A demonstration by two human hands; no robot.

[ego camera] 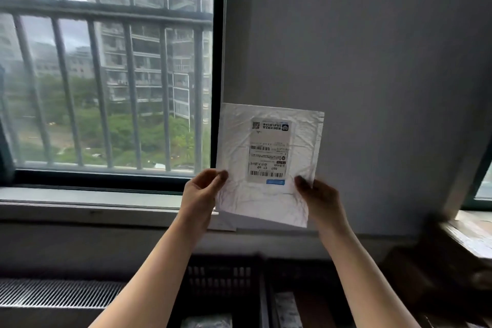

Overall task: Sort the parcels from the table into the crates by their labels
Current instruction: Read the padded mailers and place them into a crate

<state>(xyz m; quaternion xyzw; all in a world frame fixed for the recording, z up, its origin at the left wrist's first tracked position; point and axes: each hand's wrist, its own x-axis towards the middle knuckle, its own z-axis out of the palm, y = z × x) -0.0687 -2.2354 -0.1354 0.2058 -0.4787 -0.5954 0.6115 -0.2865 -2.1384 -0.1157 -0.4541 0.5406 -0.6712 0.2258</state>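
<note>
**A parcel is held up for its label to be checked, mid-sort**

The white parcel (269, 202) is pinched at its lower left edge by the fingers (221, 176) of the left hand (201, 194) and at its lower right by those of the right hand (320, 201), with its label (269, 152) turned upside down. Below the fingers, pale wrapped shapes (207, 323), seemingly parcels already sorted, are seen in the dark crates (221, 274). Right of the fingers the surface (468, 231) is blurred, so what remains cannot be told.
</note>
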